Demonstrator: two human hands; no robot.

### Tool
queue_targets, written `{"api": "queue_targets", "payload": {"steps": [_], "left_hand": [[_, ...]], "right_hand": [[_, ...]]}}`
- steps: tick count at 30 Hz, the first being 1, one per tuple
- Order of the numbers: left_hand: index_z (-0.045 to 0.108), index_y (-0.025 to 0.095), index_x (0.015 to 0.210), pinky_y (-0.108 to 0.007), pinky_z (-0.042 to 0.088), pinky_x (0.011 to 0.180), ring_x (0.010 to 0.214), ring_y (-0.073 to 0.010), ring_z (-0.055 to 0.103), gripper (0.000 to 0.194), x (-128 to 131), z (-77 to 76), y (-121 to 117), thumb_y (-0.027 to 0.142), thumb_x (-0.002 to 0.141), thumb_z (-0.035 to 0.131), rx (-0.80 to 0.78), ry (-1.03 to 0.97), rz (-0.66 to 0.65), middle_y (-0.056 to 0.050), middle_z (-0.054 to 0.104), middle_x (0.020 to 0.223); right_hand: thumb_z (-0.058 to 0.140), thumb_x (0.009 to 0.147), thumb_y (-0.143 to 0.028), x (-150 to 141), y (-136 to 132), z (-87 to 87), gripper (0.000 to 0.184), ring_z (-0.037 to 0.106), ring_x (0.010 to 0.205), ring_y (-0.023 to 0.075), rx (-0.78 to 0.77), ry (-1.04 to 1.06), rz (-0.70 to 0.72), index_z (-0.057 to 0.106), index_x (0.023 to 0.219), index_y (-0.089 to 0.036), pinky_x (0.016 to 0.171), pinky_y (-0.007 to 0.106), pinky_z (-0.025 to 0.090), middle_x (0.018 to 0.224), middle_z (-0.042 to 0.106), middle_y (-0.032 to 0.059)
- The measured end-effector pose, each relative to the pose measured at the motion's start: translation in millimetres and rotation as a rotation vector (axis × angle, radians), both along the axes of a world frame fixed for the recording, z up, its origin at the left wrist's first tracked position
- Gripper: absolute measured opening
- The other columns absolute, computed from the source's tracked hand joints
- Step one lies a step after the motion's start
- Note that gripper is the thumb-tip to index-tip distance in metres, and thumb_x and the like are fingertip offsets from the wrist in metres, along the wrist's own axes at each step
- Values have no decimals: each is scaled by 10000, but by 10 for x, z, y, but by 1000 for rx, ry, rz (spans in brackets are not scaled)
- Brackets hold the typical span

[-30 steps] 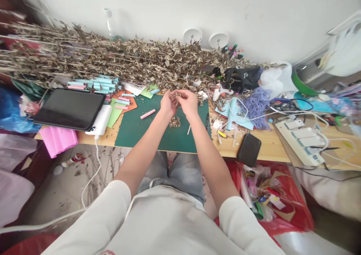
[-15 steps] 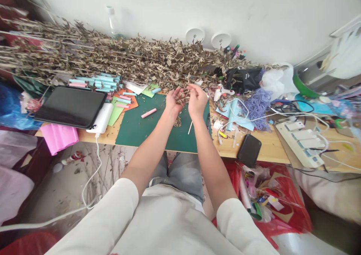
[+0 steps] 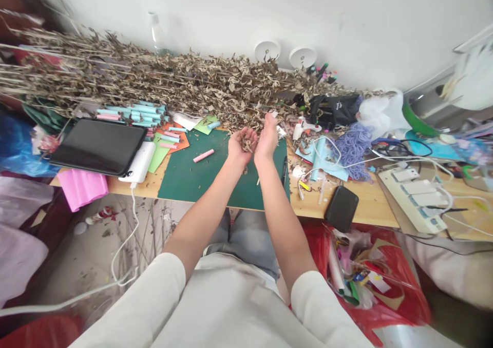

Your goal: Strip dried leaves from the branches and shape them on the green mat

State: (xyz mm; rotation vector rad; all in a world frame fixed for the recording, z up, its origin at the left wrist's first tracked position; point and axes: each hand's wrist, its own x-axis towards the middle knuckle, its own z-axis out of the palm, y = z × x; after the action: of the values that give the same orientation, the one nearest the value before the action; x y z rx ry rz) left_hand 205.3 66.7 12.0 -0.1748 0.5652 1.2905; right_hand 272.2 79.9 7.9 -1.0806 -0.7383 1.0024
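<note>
Cupped palm-up over the green cutting mat [image 3: 185, 176], my left hand [image 3: 239, 148] holds a small heap of dried leaves [image 3: 247, 145]. My right hand [image 3: 267, 140] stands upright on edge right beside it, fingers stretched out and together, its palm turned toward the left hand. Whether anything sticks to that palm is hidden. A pink paper roll [image 3: 204, 155] lies on the mat to the left. Behind both hands spreads a long pile of dried leafy stalks [image 3: 215, 83].
Left are a black tablet [image 3: 99, 145], a white power bank [image 3: 137, 161] and stacked blue paper rolls [image 3: 144, 114]. Right are a glue gun [image 3: 305, 127], purple yarn [image 3: 352, 150], a black phone-like case [image 3: 341, 208] and a power strip [image 3: 418, 199]. A red bag [image 3: 400, 286] stands below.
My right hand has gone from curled fingers above the left palm to straightened fingers upright beside it. The left hand has lowered slightly, leaves still in its palm.
</note>
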Motion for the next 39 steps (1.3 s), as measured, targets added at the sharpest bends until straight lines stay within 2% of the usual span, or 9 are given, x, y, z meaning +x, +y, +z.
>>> {"api": "queue_targets", "payload": {"steps": [2,4,9,13,19,24,26,32,39], "left_hand": [[661,150,921,-249,541,816,748,-133,681,197,-32,-13,4,232,926,481,-37,-40,23,-47,670,753],[661,156,956,-234,545,814,770,-128,689,178,-22,-19,-3,215,920,497,-56,-60,57,-43,675,774],[661,165,956,-284,543,886,863,-153,704,171,77,14,-99,173,913,496,38,-43,86,-49,693,821],[660,159,957,-350,543,901,958,-206,697,230,50,62,-174,262,951,455,30,1,15,-93,705,895],[645,171,1008,-254,541,747,769,-141,665,273,-27,93,-172,294,977,404,-42,-21,12,-70,663,846],[635,169,998,-199,504,612,614,-103,599,259,-35,103,-195,284,987,404,-45,-13,6,-47,644,769],[631,164,971,-180,492,600,594,-90,586,247,-73,113,-221,294,986,421,-35,-20,29,-39,642,750],[646,184,963,-213,521,730,694,-107,638,197,-180,200,-348,292,962,481,23,36,80,-24,651,767],[594,179,791,-148,430,578,496,-49,488,244,-163,206,-310,194,990,453,-14,-3,67,43,519,588]], "right_hand": [[180,954,-592,66,-20,4,614,446,1400,170,-24,164,-45,525,1320,-240,1194,476,307,1473,494,55],[182,952,-571,90,-30,-29,601,493,1363,171,5,180,-78,544,1291,-232,1173,471,339,1425,540,60],[127,962,-584,-16,62,-117,673,489,1369,234,124,-127,-58,506,1343,-178,1103,515,409,1418,525,127],[151,993,-530,-12,106,-63,605,532,1321,250,142,-191,-79,539,1303,-185,1060,539,443,1318,589,131],[232,991,-466,149,-46,-76,492,639,1136,214,180,-483,-211,563,1253,-213,930,421,537,1149,644,98],[268,970,-396,155,-237,-71,421,668,989,206,37,-325,-306,572,1178,-194,820,375,555,1033,653,89],[399,936,-417,140,-423,1,339,660,949,198,41,-413,-337,601,1088,-192,816,358,550,1007,662,76],[659,816,-357,35,-960,125,228,641,749,176,102,-769,-6,673,996,-218,693,303,542,915,698,48],[569,858,-226,-8,-994,146,129,662,834,207,178,-918,52,698,867,-222,816,364,549,907,718,60]]}}
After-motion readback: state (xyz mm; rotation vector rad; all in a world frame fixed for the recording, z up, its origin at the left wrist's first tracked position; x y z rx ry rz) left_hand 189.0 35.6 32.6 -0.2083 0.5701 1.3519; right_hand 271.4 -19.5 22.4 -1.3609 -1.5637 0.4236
